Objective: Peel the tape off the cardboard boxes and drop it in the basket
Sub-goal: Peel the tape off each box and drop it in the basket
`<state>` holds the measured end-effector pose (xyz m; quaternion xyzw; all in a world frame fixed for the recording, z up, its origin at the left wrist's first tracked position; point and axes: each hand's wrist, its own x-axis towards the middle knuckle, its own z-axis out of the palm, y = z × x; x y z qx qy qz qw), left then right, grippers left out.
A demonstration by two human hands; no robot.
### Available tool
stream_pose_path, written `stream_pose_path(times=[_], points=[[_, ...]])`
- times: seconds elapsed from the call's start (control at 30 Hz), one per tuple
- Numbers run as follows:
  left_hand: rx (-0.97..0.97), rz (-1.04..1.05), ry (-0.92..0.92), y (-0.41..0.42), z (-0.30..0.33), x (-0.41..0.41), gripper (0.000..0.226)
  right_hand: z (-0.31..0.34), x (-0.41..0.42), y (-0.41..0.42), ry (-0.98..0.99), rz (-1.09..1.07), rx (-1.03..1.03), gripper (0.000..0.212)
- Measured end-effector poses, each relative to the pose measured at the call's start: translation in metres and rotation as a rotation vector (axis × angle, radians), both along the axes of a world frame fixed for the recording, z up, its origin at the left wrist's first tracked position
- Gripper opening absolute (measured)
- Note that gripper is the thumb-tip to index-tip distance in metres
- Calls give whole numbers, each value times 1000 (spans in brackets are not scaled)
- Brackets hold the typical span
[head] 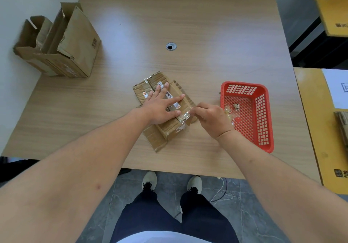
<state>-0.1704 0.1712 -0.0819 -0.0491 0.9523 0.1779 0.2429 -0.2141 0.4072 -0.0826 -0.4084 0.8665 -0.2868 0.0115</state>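
- Cardboard: two opened boxes [62, 44] stand at the table's far left edge.
- The flat box [163, 110] lies mid-table, long axis running away from the person; the left hand [160, 105], fingers spread, presses it down.
- The right hand [209, 118] pinches the tape [183, 117] at the box's near-right edge (basket side).
- The red basket [263, 122], just right, holds crumpled tape scraps [230, 111].
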Motion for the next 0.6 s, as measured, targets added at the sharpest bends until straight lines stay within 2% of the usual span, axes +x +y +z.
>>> stream_pose_path(times=[0.17, 0.4, 0.5, 0.6], points=[[-20, -4, 14, 0, -4, 3, 63, 21, -13, -8, -56, 110, 164, 11], [-27, 15, 0, 3, -3, 4, 62, 27, -9, -11, -36, 81, 293, 14], [-19, 24, -3, 4, -3, 5, 62, 25, -5, -11, -80, 27, 253, 16], [-17, 21, 15, 5, -4, 6, 61, 25, 0, -8, -262, -124, 108, 24]])
